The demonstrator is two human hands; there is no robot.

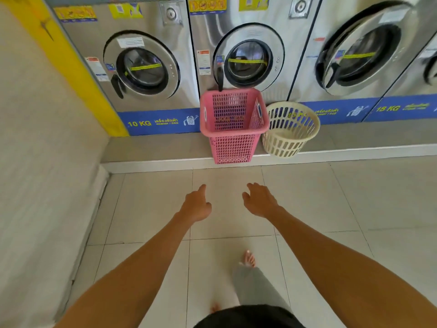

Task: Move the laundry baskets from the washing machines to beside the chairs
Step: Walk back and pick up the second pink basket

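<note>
pink laundry basket (pixel 233 125): square, mesh-walled, empty, upright on ledge below middle washing machine (pixel 246 55) | cream laundry basket (pixel 289 129): round, slotted, empty, tilted, touching pink basket's right side

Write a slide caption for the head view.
Empty hands, left and right, reach toward pink mesh plastic basket beside cream slotted basket.

Both bare arms stretch forward, close together. The left hand (pixel 197 205) is loosely curled with one finger extended. The right hand (pixel 259 200) is spread, empty.
</note>
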